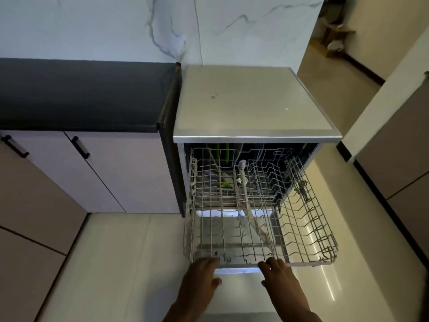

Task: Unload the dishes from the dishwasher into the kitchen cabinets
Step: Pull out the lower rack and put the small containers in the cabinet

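Note:
The silver dishwasher (250,101) stands open, and its white wire upper rack (308,224) is pulled far out over the lowered door (236,271). No dishes show in that rack. Deeper inside, below it, something green (226,152) stands in the lower rack, partly hidden by the wires. My left hand (202,273) grips the rack's front rim at its left part, thumb underneath. My right hand (278,275) grips the same rim near the middle.
A black countertop (81,96) runs to the left of the dishwasher, over pale base cabinets (130,173) with black bar handles (80,147). More cabinet fronts (27,217) line the near left. A tall unit (394,147) stands to the right. The tiled floor (116,263) surrounds the door.

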Tool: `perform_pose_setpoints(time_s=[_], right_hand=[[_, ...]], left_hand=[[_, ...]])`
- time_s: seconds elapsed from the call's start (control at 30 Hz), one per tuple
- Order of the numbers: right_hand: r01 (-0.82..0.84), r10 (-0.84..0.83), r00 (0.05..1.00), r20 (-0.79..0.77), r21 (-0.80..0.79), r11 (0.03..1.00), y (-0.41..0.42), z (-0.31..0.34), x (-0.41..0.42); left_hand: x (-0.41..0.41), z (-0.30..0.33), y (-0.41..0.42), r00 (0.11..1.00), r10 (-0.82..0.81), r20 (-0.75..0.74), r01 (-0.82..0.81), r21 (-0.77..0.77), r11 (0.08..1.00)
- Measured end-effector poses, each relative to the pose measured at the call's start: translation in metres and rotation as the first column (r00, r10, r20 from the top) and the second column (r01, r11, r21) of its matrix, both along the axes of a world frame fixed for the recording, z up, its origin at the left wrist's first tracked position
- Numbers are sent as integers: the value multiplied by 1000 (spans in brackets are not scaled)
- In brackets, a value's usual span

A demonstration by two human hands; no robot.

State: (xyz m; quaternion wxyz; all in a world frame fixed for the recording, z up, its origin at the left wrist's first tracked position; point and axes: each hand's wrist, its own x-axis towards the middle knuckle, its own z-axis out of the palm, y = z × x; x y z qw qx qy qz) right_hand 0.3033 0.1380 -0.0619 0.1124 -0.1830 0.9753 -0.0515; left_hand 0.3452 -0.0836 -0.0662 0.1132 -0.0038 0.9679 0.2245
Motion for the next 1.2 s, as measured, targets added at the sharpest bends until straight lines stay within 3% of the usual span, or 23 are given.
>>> perform_pose_setpoints(time_s=[0.1, 0.17, 0.23, 0.37, 0.47, 0.57, 0.6, 0.7, 0.83, 0.93, 1.0, 1.2], right_hand=[[41, -39, 998, 43, -55, 998, 18, -38, -15], [35, -32, 999, 42, -77, 996, 27, -56, -28], [-14, 15, 1000, 10, -90, 996, 33, -72, -39], [-90, 86, 996, -39, -117, 989, 39, -89, -57], [-219, 207, 974, -93, -144, 965, 46, -99, -59], [-393, 371, 903, -219, -66, 917, 55, -105, -63], [-438, 423, 880, -214, -23, 899, 57, -104, -67], [-503, 505, 847, -167, 56, 863, 59, -94, -80], [-514, 530, 810, -251, 132, 848, 51, -100, -96], [-495, 499, 800, -334, 102, 863, 47, -111, -118], [-439, 431, 818, -382, 71, 896, 45, -112, -136], [-304, 276, 893, -355, -25, 952, 21, -110, -203]], left_hand=[[2, -34, 10, 993, -115, 36, 113, 32, 993], [-3, -59, 8, 991, -126, 50, 130, -88, 988], [-7, -73, 7, 993, -119, 13, 120, -148, 982], [-28, -81, 17, 983, -161, -88, 150, -122, 981], [-48, -90, 25, 978, -205, -35, 198, -155, 968], [-59, -93, 29, 959, -283, 22, 284, -117, 952], [-63, -101, 27, 949, -315, -8, 309, -162, 937], [-74, -102, 25, 941, -333, -55, 327, -92, 940], [-96, -91, 15, 904, -425, 46, 427, -152, 891], [-121, -97, 9, 892, -438, 110, 451, -253, 856], [-139, -99, 11, 885, -461, 63, 452, -349, 821], [-217, -82, 7, 930, -340, -137, 267, -383, 884]])
